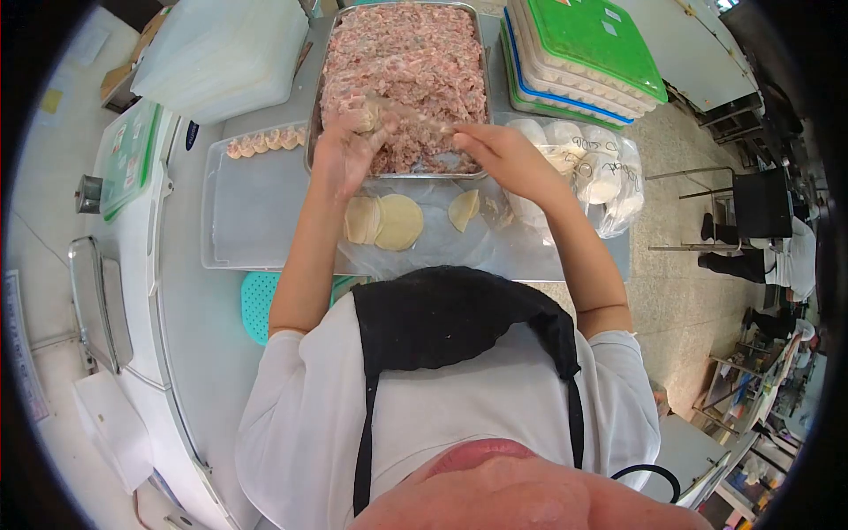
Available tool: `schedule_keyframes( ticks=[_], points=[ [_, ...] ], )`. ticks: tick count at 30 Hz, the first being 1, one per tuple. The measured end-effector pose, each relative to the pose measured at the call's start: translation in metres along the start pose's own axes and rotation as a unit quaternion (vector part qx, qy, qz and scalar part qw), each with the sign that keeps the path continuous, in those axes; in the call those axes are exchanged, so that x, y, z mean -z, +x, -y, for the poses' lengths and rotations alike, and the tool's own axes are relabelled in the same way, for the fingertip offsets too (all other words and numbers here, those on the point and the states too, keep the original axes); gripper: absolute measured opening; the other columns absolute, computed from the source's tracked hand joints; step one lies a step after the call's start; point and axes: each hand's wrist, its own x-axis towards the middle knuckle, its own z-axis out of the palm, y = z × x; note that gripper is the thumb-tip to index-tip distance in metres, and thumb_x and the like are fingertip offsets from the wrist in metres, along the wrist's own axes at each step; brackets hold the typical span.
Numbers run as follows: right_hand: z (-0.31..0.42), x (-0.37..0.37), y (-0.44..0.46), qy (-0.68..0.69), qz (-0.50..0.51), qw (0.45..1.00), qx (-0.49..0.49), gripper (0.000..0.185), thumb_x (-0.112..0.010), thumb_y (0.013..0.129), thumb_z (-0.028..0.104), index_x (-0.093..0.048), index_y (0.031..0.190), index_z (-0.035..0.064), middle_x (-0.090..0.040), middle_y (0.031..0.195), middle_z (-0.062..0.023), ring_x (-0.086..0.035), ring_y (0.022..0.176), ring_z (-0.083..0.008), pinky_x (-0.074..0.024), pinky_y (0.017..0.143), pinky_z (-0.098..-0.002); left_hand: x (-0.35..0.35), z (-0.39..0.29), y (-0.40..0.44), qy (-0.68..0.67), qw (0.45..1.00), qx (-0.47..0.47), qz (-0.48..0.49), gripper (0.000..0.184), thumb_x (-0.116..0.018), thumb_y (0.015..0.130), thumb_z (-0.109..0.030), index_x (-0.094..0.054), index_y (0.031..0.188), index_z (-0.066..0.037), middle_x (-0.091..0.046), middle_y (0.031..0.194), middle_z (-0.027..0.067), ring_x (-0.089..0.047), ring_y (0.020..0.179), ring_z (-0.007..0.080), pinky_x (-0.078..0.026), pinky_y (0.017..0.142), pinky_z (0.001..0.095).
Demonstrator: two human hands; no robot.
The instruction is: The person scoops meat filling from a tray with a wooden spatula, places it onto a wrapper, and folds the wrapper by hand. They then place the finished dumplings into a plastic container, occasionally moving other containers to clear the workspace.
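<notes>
Over the near left part of a metal tray (309, 155) of minced meat filling (402, 57), my left hand (343, 159) cups a pale round dumpling wrapper (360, 117) in its closed fingers. My right hand (512, 161) grips a thin, flat stick-like tool (433, 125), which points left toward the wrapper and is partly blurred. Below the tray, a small fanned stack of round wrappers (399, 223) lies on clear plastic. A separate wrapper (464, 209), looking folded or partly covered, rests to its right. At left, a clear plastic tray (252, 208) holds a row of shaped dumplings (267, 142) along its far edge.
Stacked translucent containers (221, 57) stand at back left. Stacked trays with a green lid (592, 44) stand at back right. Bags of round white wrappers (596, 172) lie right of the meat tray. A turquoise perforated stool (256, 305) is below the table. Another person (791, 256) is far right.
</notes>
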Motion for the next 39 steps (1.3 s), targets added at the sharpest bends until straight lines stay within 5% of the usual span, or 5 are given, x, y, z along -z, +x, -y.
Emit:
schedule_keyframes(
  ticks=[6,15,30,33,39],
  points=[
    [0.013,0.028,-0.001,0.183,0.139,0.967,-0.112,0.037,-0.05,0.097,0.033,-0.062,0.114,0.0019,-0.064,0.083,-0.0149,-0.06,0.074,-0.0232,-0.0478,0.07,-0.0341,-0.022,-0.029,-0.008,0.588,0.773,-0.203,0.125,0.061,-0.07,0.073,-0.006,-0.049,0.131,-0.009,-0.053,0.128,0.0134,-0.055,0.111,0.0198,-0.046,0.094,0.0317],
    [-0.04,-0.024,0.011,0.152,0.134,0.978,-0.049,0.035,-0.056,0.095,0.029,-0.062,0.118,0.0026,-0.065,0.085,-0.0123,-0.061,0.072,-0.0174,-0.0493,0.069,-0.0316,0.018,-0.023,0.003,0.736,0.602,-0.254,0.176,0.049,-0.079,0.07,-0.025,-0.064,0.11,-0.001,-0.066,0.106,0.0167,-0.063,0.098,0.0284,-0.049,0.086,0.0362],
    [-0.044,-0.032,-0.008,-0.189,0.057,0.973,-0.119,0.026,-0.051,0.093,0.028,-0.064,0.106,0.0095,-0.066,0.087,-0.0166,-0.064,0.082,-0.0342,-0.0503,0.071,-0.0441,0.015,-0.052,-0.002,0.503,0.843,0.153,0.111,0.075,-0.08,0.071,-0.029,-0.045,0.135,-0.01,-0.064,0.115,0.0124,-0.06,0.105,0.0246,-0.046,0.09,0.0386],
    [-0.006,-0.001,-0.008,-0.036,0.034,0.99,-0.134,0.029,-0.055,0.092,0.028,-0.065,0.109,0.0071,-0.067,0.094,-0.0181,-0.065,0.086,-0.0322,-0.0506,0.076,-0.0388,0.019,-0.05,-0.006,0.6,0.762,-0.181,0.163,0.055,-0.078,0.074,-0.024,-0.056,0.122,-0.01,-0.065,0.112,0.0093,-0.06,0.101,0.0235,-0.046,0.088,0.0372],
    [0.013,-0.026,0.008,0.118,0.072,0.989,-0.053,0.032,-0.059,0.092,0.031,-0.065,0.113,0.0076,-0.068,0.098,-0.0172,-0.067,0.088,-0.0288,-0.0502,0.077,-0.0339,0.016,-0.06,0.006,0.632,0.709,-0.082,0.303,0.04,-0.079,0.072,-0.027,-0.065,0.103,-0.006,-0.064,0.099,0.0133,-0.061,0.094,0.0253,-0.047,0.083,0.0358]
  ],
)
